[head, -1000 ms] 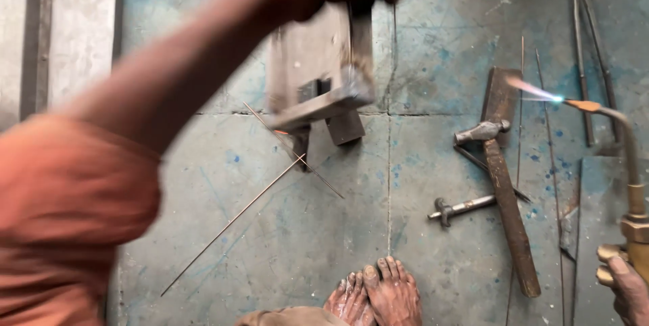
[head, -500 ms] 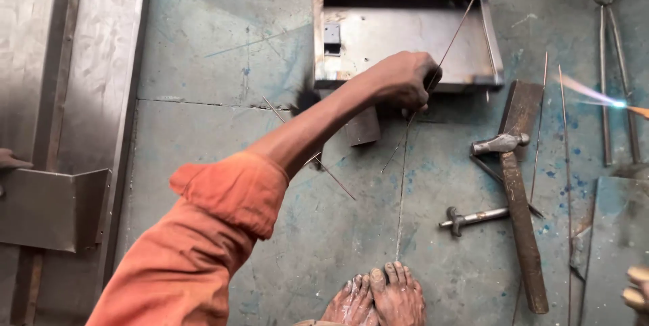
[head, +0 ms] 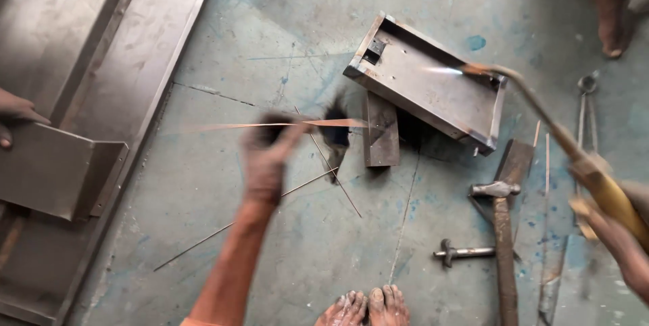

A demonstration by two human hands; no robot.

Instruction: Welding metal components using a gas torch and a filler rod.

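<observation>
My left hand (head: pixel 266 157) is blurred in mid-swing above the floor and grips a thin metal rod (head: pixel 297 124) that lies level across the view. At the right edge, my right hand (head: pixel 612 235) holds a gas torch (head: pixel 595 180) with a brass handle. Its curved neck reaches left, and the flame (head: pixel 443 70) burns over the inside of a shallow steel tray (head: pixel 405 79). The tray rests tilted on a steel block (head: pixel 382 130). My bare feet (head: pixel 368 307) show at the bottom.
A hammer (head: pixel 497 191), a bolt (head: pixel 463 253), tongs (head: pixel 585 113) and loose rods (head: pixel 230 228) lie on the concrete floor. Long steel sheets (head: pixel 101 42) and a bent bracket (head: pixel 61 170) fill the left, with another person's hand (head: pixel 13 113) on them. Someone's foot (head: pixel 608 11) stands top right.
My left hand let go of the tray and pulled back toward me with the rod. The torch swung left, so its flame is now over the tray.
</observation>
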